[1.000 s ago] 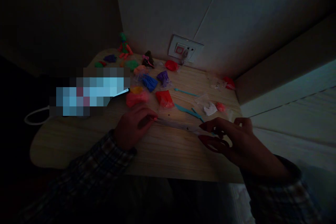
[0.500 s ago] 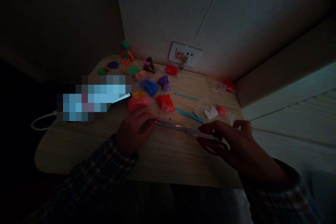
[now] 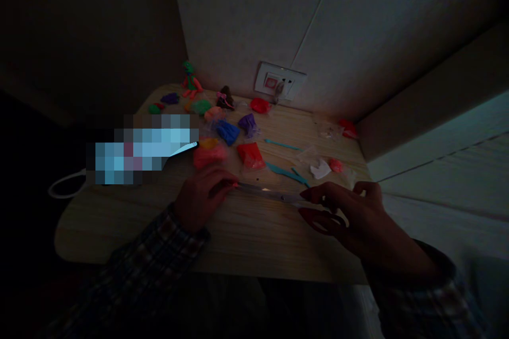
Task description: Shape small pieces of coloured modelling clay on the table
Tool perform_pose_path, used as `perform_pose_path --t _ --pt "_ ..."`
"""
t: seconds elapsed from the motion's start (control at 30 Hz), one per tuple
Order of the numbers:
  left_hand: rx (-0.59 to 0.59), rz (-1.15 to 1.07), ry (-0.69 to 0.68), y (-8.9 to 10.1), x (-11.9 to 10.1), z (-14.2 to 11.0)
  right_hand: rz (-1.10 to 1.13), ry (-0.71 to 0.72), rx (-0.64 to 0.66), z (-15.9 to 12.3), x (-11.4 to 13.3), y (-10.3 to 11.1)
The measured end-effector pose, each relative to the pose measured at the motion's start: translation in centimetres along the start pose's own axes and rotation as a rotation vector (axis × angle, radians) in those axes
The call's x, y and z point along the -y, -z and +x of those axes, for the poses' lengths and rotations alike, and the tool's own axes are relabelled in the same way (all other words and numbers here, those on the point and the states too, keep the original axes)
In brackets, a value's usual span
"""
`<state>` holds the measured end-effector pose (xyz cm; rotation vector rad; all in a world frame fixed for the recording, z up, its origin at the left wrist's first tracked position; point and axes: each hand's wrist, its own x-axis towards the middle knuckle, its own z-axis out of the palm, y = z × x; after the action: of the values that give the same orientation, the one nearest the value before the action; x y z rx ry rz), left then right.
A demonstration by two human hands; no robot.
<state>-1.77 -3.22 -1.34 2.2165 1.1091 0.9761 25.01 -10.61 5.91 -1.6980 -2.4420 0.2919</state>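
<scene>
In dim light, a clear plastic strip point(image 3: 270, 193) lies across the wooden table point(image 3: 246, 233) between my two hands. My left hand point(image 3: 204, 196) pinches its left end with closed fingers. My right hand point(image 3: 350, 217) grips its right end, fingers curled around it. Just beyond the strip lie a red clay lump in a bag point(image 3: 250, 154), a pink clay lump point(image 3: 209, 156) and teal plastic tools point(image 3: 284, 172).
Farther back sit blue point(image 3: 227, 131), purple point(image 3: 248, 123), green point(image 3: 202, 106) and red point(image 3: 260, 105) clay pieces and small clay figures point(image 3: 190, 78). A lit phone point(image 3: 145, 149) with a white cable point(image 3: 66, 186) lies at the left. A wall socket point(image 3: 280, 80) is behind; a bed point(image 3: 445, 190) lies to the right.
Both hands keep hold of the strip almost unmoved. The view shifted slightly downward between the earliest frame and now.
</scene>
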Motion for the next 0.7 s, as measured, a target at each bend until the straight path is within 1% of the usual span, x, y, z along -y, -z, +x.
perform_pose_path --t 0.23,0.43,0.63,0.7 --pt "-0.014 0.015 -0.039 -0.05 0.25 0.01 0.016 0.024 -0.023 0.12 0.19 -0.13" --pt "0.001 -0.001 -0.037 -0.11 0.31 0.00 0.016 0.042 -0.019 0.17 0.09 -0.16" --pt "-0.003 0.009 -0.063 -0.18 0.35 -0.01 -0.051 0.071 -0.084 0.40 0.31 -0.32" --pt "0.005 0.025 -0.064 -0.22 0.33 -0.02 -0.068 0.081 -0.081 0.47 0.40 -0.35"
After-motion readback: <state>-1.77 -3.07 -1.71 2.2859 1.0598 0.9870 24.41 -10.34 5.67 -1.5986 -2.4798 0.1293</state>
